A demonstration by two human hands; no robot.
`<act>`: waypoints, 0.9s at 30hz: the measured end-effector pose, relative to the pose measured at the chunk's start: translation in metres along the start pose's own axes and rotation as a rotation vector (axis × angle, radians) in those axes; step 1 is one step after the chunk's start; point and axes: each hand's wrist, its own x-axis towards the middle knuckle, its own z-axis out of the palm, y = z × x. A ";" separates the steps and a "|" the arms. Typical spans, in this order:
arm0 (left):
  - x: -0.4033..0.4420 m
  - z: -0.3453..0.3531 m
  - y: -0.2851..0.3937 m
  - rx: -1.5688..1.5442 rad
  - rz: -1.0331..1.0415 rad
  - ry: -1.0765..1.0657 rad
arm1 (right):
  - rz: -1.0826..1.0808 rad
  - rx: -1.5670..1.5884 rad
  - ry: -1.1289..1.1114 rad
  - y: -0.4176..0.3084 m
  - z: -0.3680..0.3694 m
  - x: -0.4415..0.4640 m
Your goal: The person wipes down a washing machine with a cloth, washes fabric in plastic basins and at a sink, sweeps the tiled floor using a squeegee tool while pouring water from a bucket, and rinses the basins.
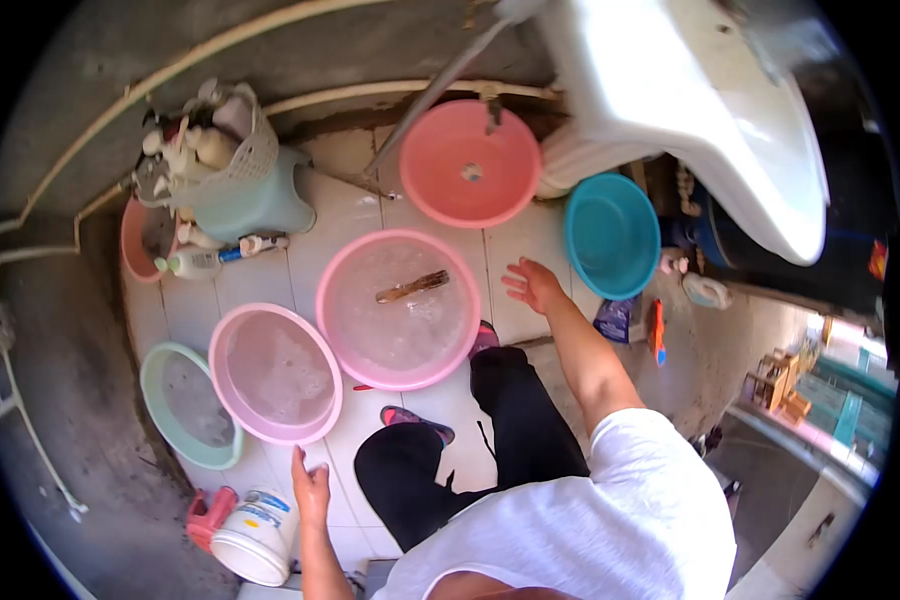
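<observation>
My right hand (535, 285) is held out over the tiled floor with its fingers spread and nothing in it. It is between the large pink basin (325, 330) and the teal basin (611, 236), apart from both. My left hand (311, 485) is empty too, thumb and fingers apart, just below the rim of a smaller pink basin (220, 388) and beside a white bucket (252, 560). Cloudy, sudsy water fills the large basin, and a long brown wooden-looking piece (412, 288) lies in it; its exact kind is unclear. The smaller pink basin also holds cloudy water.
A light green basin (151, 380) stands at the left. Behind it, a basket of bottles (260, 150) rests on a pale stool (290, 195). A coral basin (425, 160) sits under a tap (492, 108), near the white sink (670, 100). An orange-handled item (658, 332) lies right.
</observation>
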 end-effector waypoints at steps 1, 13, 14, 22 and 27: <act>-0.012 -0.010 -0.024 0.043 -0.019 0.009 | -0.012 0.038 0.016 0.001 -0.010 -0.028; -0.056 -0.117 0.076 0.219 -0.007 -0.251 | 0.051 0.039 0.409 0.147 -0.139 -0.407; -0.048 -0.118 0.095 0.209 0.034 -0.272 | 0.049 0.092 0.448 0.171 -0.144 -0.429; -0.098 -0.008 0.298 0.431 0.527 -0.389 | 0.082 0.405 0.714 0.315 -0.171 -0.530; -0.185 0.146 0.341 0.321 0.637 -0.662 | -0.054 0.649 0.800 0.326 -0.219 -0.542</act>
